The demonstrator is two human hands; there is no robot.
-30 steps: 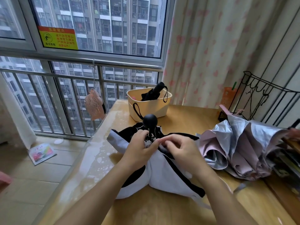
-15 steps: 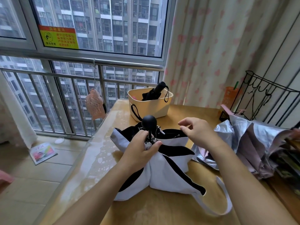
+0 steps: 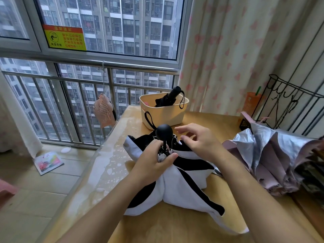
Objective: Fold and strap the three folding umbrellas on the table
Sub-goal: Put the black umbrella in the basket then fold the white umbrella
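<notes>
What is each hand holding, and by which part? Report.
The left hand grips the white-and-black umbrella around its gathered rib tips, just below the round handle. The right hand holds nothing.

The left hand (image 3: 154,162) grips the white-and-black umbrella (image 3: 182,186) below its round black handle (image 3: 164,132) on the table (image 3: 175,230), right hand (image 3: 198,139) hovering beside.

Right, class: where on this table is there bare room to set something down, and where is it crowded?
Bare table runs along the window-side edge, left of the white-and-black umbrella, and between the basket and the silver umbrella. The right side is crowded.
</notes>
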